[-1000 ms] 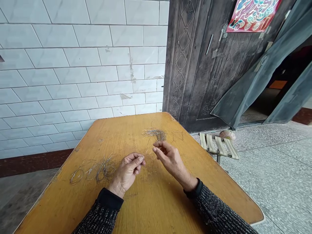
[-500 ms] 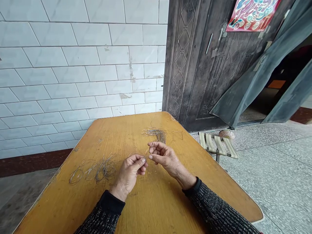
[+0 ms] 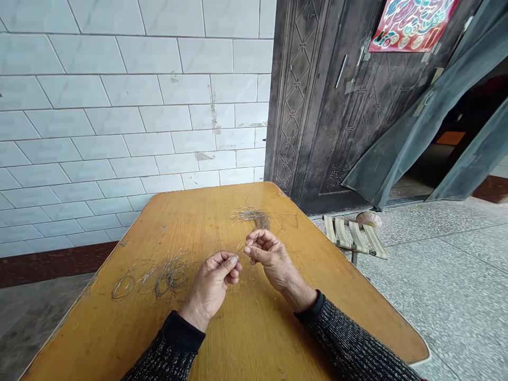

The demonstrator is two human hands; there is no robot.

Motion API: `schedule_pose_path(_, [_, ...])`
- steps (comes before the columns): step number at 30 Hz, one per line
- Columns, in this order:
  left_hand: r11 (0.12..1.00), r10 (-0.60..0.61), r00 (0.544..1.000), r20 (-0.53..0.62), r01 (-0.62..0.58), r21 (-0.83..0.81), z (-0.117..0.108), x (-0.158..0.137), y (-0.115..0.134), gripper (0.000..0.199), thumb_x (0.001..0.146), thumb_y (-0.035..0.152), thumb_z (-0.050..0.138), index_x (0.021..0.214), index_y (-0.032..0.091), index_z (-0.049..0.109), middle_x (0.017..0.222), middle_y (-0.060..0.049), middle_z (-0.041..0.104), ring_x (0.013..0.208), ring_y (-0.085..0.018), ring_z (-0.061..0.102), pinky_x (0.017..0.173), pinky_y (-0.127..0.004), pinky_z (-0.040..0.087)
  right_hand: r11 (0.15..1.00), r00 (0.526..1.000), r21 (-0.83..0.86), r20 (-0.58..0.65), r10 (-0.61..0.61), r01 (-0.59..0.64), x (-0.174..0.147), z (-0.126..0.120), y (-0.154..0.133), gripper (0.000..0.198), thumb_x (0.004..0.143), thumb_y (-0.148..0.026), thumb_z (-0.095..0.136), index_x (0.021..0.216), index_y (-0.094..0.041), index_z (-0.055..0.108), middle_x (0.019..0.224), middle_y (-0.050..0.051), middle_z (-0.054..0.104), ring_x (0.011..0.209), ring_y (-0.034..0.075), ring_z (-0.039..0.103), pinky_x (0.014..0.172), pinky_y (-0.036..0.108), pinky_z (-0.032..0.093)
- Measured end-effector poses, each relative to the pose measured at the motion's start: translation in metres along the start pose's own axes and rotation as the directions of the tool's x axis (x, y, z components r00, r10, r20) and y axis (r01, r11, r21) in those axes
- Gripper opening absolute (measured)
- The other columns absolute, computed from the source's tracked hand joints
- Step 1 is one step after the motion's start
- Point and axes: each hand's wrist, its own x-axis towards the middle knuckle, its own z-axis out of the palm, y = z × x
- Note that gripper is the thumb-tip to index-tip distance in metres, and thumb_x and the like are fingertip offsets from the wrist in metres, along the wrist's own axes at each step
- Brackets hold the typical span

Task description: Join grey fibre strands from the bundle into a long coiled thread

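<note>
Above the middle of the wooden table (image 3: 254, 338), my left hand (image 3: 216, 278) pinches a thin wire (image 3: 241, 250) between thumb and forefinger. My right hand (image 3: 268, 259) is just to the right, its thumb and forefinger closed on the same wire's other end. A short bit of wire spans the small gap between the hands. Left of my left hand lies a loose tangle of looped wires (image 3: 170, 278). Behind my right hand is a bundle of bent thin wires (image 3: 257, 217), its near end partly hidden by the fingers.
A white tiled wall (image 3: 159, 121) stands behind the table. To the right are a dark carved metal door (image 3: 309, 132), a hanging grey-green curtain (image 3: 400, 143) and a low folding stool (image 3: 355, 235) with striped straps on the speckled floor. The table's edge curves at the right.
The fingertips of my right hand have closed from a looser, more open shape onto the wire. My left hand has hardly moved and keeps its pinch.
</note>
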Motion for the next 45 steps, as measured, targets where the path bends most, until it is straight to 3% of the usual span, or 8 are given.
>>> schedule_pose_path(7, [1.000,-0.006,1.000,0.004,0.006,-0.013,0.002,0.000,0.001,0.025,0.055,0.029,0.077,0.065,0.013,0.060,0.058,0.001,0.059,0.049,-0.004,0.047,0.048,-0.016,0.036,1.000,0.999,-0.006,-0.019,-0.030,0.030,-0.001,0.001,0.000,0.029,0.056,-0.025,0.076,0.072,-0.021,0.052,0.071,-0.003,0.052,0.058,0.007,0.045,0.045,0.017,0.040])
schedule_pose_path(10, [0.998,0.037,0.999,-0.013,-0.037,0.059,0.000,0.001,0.000,0.022,0.060,0.029,0.074,0.065,0.013,0.060,0.059,0.001,0.059,0.049,-0.005,0.047,0.048,-0.017,0.037,1.000,1.000,-0.023,-0.005,-0.016,0.016,-0.002,0.002,-0.004,0.027,0.058,-0.025,0.075,0.073,-0.020,0.053,0.072,-0.003,0.052,0.057,0.007,0.045,0.045,0.018,0.039])
schedule_pose_path(16, [0.966,0.176,0.979,-0.102,-0.152,0.209,-0.007,0.004,0.000,0.020,0.065,0.031,0.070,0.067,0.013,0.060,0.061,-0.001,0.061,0.052,-0.008,0.051,0.050,-0.020,0.040,0.990,0.993,-0.134,0.106,0.045,-0.031,-0.002,0.000,-0.009,0.049,0.057,-0.023,0.074,0.101,-0.021,0.053,0.086,0.000,0.053,0.062,0.007,0.048,0.049,0.019,0.041])
schedule_pose_path(22, [0.984,0.109,0.993,-0.038,-0.102,0.146,-0.006,0.003,0.003,0.022,0.066,0.033,0.069,0.071,0.013,0.061,0.066,-0.002,0.061,0.053,-0.008,0.052,0.050,-0.021,0.041,0.968,0.991,-0.215,0.021,0.134,-0.127,-0.001,-0.003,-0.007,0.041,0.059,-0.026,0.069,0.095,-0.017,0.052,0.064,-0.005,0.050,0.052,0.007,0.044,0.043,0.019,0.037])
schedule_pose_path(31, [1.000,0.023,1.000,-0.003,-0.023,0.021,-0.012,0.007,0.005,0.034,0.068,0.045,0.066,0.077,0.013,0.061,0.069,-0.003,0.062,0.053,-0.009,0.053,0.047,-0.020,0.039,0.948,1.000,-0.319,-0.012,-0.026,0.021,-0.001,-0.006,-0.001,0.036,0.064,-0.026,0.066,0.097,-0.017,0.053,0.064,-0.004,0.050,0.054,0.008,0.045,0.048,0.022,0.036])
schedule_pose_path(36, [0.998,0.016,0.999,0.041,-0.018,0.061,-0.012,0.006,0.005,0.028,0.066,0.036,0.071,0.078,0.013,0.062,0.074,-0.002,0.061,0.057,-0.007,0.053,0.048,-0.018,0.038,0.909,0.992,-0.405,-0.030,-0.123,0.100,-0.001,-0.008,0.003,0.031,0.068,-0.024,0.063,0.096,-0.017,0.054,0.066,-0.003,0.050,0.059,0.009,0.047,0.057,0.025,0.040])
schedule_pose_path(40, [0.999,0.002,1.000,0.014,-0.003,0.050,-0.010,0.005,0.005,0.024,0.060,0.028,0.075,0.074,0.013,0.062,0.073,-0.002,0.061,0.058,-0.007,0.053,0.049,-0.018,0.038,0.934,0.998,-0.354,-0.038,-0.057,0.040,-0.002,-0.005,-0.001,0.032,0.066,-0.026,0.065,0.095,-0.018,0.054,0.065,-0.003,0.050,0.056,0.009,0.046,0.050,0.023,0.038])
schedule_pose_path(45, [1.000,-0.017,1.000,0.001,0.017,-0.026,-0.011,0.007,0.005,0.024,0.059,0.026,0.077,0.072,0.013,0.062,0.070,-0.001,0.061,0.058,-0.007,0.054,0.049,-0.017,0.039,0.960,0.988,-0.237,0.005,0.157,-0.151,-0.005,0.000,-0.008,0.032,0.064,-0.037,0.067,0.087,-0.018,0.056,0.066,-0.003,0.053,0.053,0.008,0.049,0.043,0.019,0.037])
